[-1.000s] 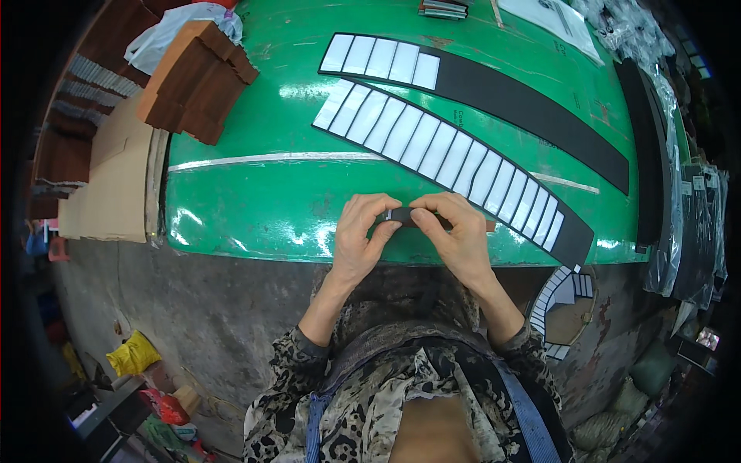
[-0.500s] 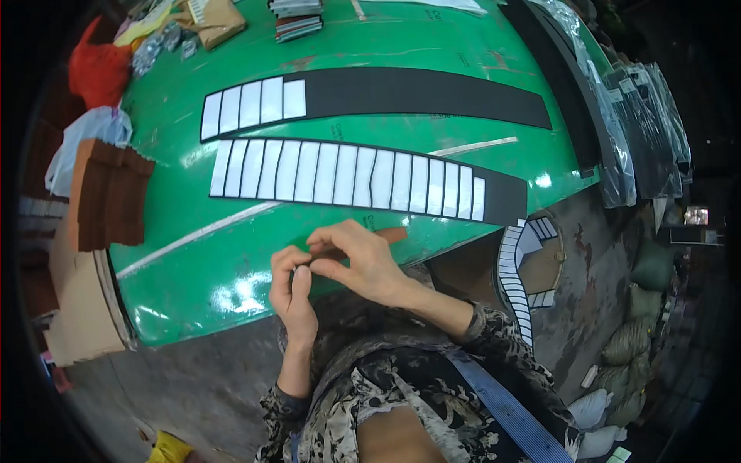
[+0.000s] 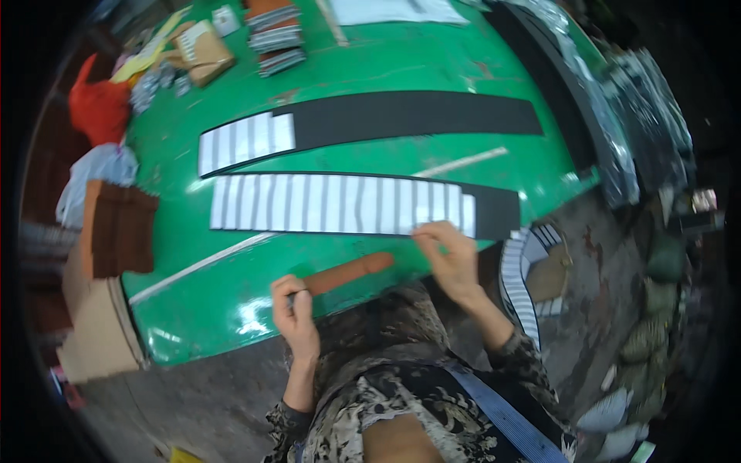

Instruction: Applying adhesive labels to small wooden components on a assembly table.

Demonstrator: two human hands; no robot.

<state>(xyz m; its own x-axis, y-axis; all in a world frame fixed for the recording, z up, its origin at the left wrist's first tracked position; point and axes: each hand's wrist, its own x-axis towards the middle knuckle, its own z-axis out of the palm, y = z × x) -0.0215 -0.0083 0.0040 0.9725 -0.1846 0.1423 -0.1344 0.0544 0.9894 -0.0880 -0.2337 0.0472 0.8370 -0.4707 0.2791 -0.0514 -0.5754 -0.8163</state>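
Broadly, I have the glossy green curved table top [image 3: 432, 69] filling the view, with two long black strips lying across it. The nearer long black strip [image 3: 494, 210] is almost covered with a row of small white rectangular pieces [image 3: 332, 204], edge beside edge; only its right end is bare. My right hand [image 3: 451, 258] rests at that end, fingers narrow and pressed on the newest white piece [image 3: 468, 216]. My left hand [image 3: 296, 309] sits at the table's near edge, fingers pinched shut on something small and dark that I cannot make out, just beside a flat reddish-brown strip [image 3: 351, 272]. To do this well, I judge the piece should sit parallel to its neighbour with the same thin gap, pressed flat from one edge across.
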